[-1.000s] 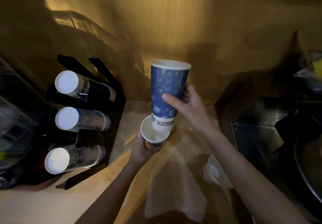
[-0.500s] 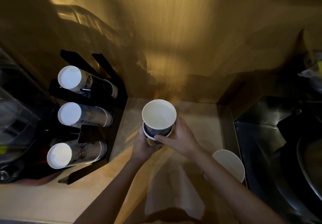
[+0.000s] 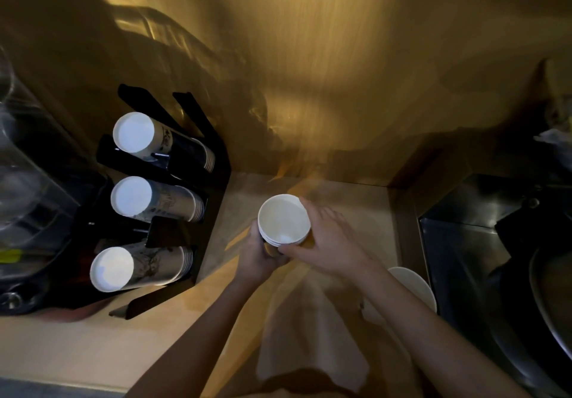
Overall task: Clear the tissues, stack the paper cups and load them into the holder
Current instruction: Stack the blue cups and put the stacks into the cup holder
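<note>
Holder sits left of centre, its three sleeves lying sideways, cup bottoms facing me. Centre frame, my left hand clenches the cup stack from below, mouth up, axis upright; left hand is nearer the holder. My right hand clasps the stack's side. A second ago the blue cup was raised; now it's seated. Loose cup waits at lower right, tissue on the worktop.

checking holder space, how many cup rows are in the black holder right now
3. Top row, middle row and bottom row, each a stack lying sideways in the black holder, white bases facing the camera. No further row shows, though the dark lower part could hide one.
</note>
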`<state>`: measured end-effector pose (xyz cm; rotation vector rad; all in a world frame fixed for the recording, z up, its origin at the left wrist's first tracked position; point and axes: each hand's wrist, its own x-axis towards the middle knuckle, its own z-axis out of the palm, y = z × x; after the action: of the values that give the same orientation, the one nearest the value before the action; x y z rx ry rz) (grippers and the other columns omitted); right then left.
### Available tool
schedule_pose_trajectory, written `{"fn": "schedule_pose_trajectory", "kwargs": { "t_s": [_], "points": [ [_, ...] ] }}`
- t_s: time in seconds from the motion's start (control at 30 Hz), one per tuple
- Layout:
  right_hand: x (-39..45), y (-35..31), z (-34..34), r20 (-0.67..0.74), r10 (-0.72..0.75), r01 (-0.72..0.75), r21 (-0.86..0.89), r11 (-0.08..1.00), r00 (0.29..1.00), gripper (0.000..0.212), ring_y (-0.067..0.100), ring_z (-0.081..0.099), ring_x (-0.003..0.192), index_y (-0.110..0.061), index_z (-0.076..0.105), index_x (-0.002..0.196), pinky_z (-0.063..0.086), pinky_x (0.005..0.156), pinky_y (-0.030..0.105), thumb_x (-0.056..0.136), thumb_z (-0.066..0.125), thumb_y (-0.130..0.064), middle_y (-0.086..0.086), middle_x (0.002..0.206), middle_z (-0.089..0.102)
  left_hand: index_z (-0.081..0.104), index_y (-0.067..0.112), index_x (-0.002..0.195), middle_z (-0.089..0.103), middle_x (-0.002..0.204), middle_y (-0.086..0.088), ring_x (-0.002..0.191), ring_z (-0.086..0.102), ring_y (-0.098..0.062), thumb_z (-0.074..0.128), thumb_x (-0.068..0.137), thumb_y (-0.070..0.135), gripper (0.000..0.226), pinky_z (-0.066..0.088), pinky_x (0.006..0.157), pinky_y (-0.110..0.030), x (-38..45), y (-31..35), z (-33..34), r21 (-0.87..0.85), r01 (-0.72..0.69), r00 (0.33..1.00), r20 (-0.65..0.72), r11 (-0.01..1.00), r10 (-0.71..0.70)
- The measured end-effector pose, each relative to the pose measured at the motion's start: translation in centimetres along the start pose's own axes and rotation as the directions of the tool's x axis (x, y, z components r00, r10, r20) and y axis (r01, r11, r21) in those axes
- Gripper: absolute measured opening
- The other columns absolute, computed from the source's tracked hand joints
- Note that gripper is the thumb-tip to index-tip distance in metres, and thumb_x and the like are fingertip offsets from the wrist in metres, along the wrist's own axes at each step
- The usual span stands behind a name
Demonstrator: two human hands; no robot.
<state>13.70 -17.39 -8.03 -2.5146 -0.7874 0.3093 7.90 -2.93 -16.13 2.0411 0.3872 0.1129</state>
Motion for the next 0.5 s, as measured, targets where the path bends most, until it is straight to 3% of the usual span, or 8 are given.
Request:
{"fn": "schedule_pose_trajectory", "kwargs": {
  "t_s": [0.1,0.17,0.23,0.33,0.4,0.5],
  "points": [
    [0.5,0.2,-1.1,0.082,0.078,-0.095,0.235,0.967,0.994,0.055,0.019,0.057,0.108,-0.026,0.044,0.124,0.045,0.094,0.038,0.080,0.053,-0.059,-0.001,0.119,0.062,0.034,0.009,0.131,0.053,0.127,-0.008,0.113,0.048,-0.018,0.086,0.054,0.011,0.093,0.032,0.070,-0.002,0.0,0.9,-0.6,0.033,0.061,0.998,0.027,0.998,-0.062],
    [1.1,0.5,-2.0,0.118,0.185,-0.219,0.451,0.865,0.976,0.037,0.018,0.061,0.096,-0.023,0.056,0.106,0.047,0.082,0.032,0.088,0.045,-0.053,-0.001,0.105,0.066,0.033,0.011,0.134,0.052,0.131,-0.009,0.118,0.047,-0.021,0.084,0.056,0.011,0.093,0.030,0.079,-0.011,-0.1,1.8,-1.3,0.092,0.065,0.994,0.084,0.994,-0.073],
    [1.2,0.4,-3.2,0.221,0.302,-0.374,0.525,0.764,0.927,0.046,0.022,0.064,0.080,-0.016,0.060,0.100,0.049,0.068,0.031,0.090,0.037,-0.055,0.009,0.093,0.067,0.032,0.015,0.135,0.053,0.131,-0.007,0.115,0.048,-0.016,0.083,0.057,0.010,0.093,0.033,0.084,-0.017,-0.4,2.8,-2.5,0.128,0.019,0.988,0.147,0.992,-0.038],
    [0.8,-0.4,-4.4,0.552,0.371,-0.656,0.519,0.547,0.746,0.069,0.029,0.067,0.064,-0.011,0.054,0.102,0.054,0.060,0.037,0.082,0.027,-0.072,0.018,0.082,0.067,0.033,0.017,0.134,0.054,0.130,-0.008,0.118,0.050,-0.021,0.081,0.061,0.011,0.088,0.041,0.093,-0.028,-0.7,4.5,-5.1,0.191,-0.161,0.969,0.219,0.968,0.118],
    [0.6,-1.4,-5.0,0.685,0.297,-0.731,0.514,0.449,0.665,0.071,0.034,0.065,0.072,-0.015,0.054,0.099,0.051,0.067,0.043,0.080,0.021,-0.075,0.018,0.084,0.065,0.033,0.019,0.133,0.051,0.134,-0.010,0.124,0.048,-0.025,0.077,0.067,0.016,0.080,0.044,0.100,-0.039,-0.8,5.8,-7.1,0.286,-0.398,0.902,0.294,0.872,0.315],
    [0.5,-3.1,-5.7,0.708,0.121,-0.676,0.589,0.443,0.695,0.067,0.030,0.064,0.076,-0.021,0.061,0.095,0.050,0.068,0.041,0.079,0.022,-0.074,0.011,0.080,0.071,0.030,0.021,0.135,0.043,0.143,-0.009,0.133,0.038,-0.023,0.059,0.082,0.021,0.061,0.035,0.110,-0.041,-1.5,8.7,-10.5,0.494,-0.595,0.803,0.318,0.634,0.505]
  ]
}}
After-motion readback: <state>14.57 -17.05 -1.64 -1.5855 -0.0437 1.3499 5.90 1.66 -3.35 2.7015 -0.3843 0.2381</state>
